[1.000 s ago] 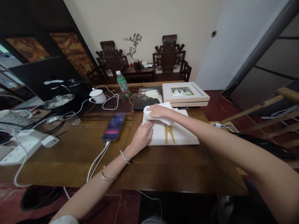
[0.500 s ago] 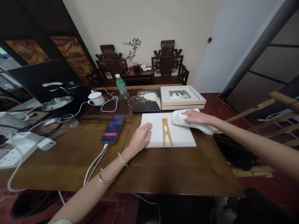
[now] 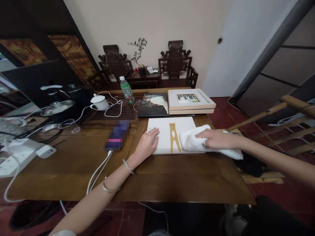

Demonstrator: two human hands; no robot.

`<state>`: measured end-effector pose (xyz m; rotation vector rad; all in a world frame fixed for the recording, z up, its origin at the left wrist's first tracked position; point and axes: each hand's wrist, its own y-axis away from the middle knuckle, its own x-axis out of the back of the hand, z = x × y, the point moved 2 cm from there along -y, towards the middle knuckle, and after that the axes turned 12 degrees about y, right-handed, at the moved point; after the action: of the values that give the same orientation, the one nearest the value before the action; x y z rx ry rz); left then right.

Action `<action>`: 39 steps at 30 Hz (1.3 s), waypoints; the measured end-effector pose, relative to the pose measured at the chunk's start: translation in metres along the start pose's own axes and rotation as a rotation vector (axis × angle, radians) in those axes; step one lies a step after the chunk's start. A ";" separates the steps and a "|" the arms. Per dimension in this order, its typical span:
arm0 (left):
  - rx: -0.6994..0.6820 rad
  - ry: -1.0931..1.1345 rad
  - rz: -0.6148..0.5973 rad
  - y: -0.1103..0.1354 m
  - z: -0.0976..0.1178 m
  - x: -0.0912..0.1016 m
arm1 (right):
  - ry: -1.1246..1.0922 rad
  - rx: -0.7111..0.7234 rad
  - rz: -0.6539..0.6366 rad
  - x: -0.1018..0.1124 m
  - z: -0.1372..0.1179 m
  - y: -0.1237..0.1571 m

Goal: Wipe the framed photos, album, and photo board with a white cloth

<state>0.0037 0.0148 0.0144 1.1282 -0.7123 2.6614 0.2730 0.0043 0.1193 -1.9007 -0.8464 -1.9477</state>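
Observation:
A white rectangular panel, thin like a canvas or book, lies flat on the wooden table. It bears a tan, long-legged cat-like figure in its middle. My left hand rests flat on the panel's left edge with the fingers stretched out. In my right hand is a bunched white cloth, pressed on the panel's right part. The cloth hides the lower right corner, and its loose end hangs past the panel to the right.
Behind the panel lie a dark photo panel and stacked pale wooden picture frames. A phone on a white cable is to the left. Farther left are a green bottle, a lidded white cup and a power strip.
My right hand has moved the cloth toward me and slightly right, from the panel's upper right to its lower right. My left hand has stayed on the left edge.

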 end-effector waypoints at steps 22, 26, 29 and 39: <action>0.003 -0.021 -0.024 0.000 0.002 0.002 | 0.010 0.091 0.092 -0.035 -0.007 -0.010; 0.016 -0.038 -0.034 0.000 0.002 0.002 | -0.107 0.071 -0.034 -0.031 -0.031 0.028; 0.013 -0.038 -0.035 0.000 0.002 0.001 | -0.227 0.074 -0.132 -0.022 -0.036 0.040; 0.002 0.017 0.008 -0.001 -0.002 0.000 | -0.279 0.035 -0.087 0.001 0.005 -0.030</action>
<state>0.0029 0.0161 0.0135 1.1043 -0.7123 2.6753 0.2595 0.0305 0.1143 -2.1815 -1.0471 -1.7242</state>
